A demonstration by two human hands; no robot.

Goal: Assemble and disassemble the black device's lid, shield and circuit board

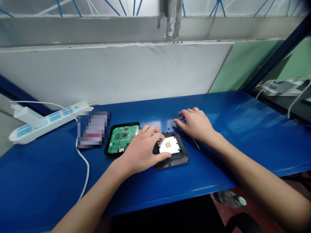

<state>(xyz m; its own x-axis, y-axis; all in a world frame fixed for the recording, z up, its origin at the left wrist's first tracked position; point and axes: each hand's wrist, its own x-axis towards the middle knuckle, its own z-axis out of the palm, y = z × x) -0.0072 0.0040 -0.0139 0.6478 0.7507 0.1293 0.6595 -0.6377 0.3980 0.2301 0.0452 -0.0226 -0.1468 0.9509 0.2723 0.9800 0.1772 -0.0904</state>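
My left hand (143,149) steadies a black plastic cover (173,164), its thumb and fingers on either side of a silver metal plate (174,148) with a tan square pad in the middle. Left of it, partly behind that hand, lies a black case (106,151) holding a green circuit board (119,137). My right hand (197,124) rests low over the table, thumb and fingers apart. Under its palm runs a thin metal rod (196,144), like a screwdriver shaft; most of the tool is hidden. Small dark screws (168,128) lie between the cover and my right fingers.
A white power strip (54,119) with a plugged-in adapter (29,116) stands at the back left. Its white cable (87,168) crosses the blue table (145,194). A blurred-out flat object (94,129) lies beside the case. Below the front edge is a plastic bottle (229,199).
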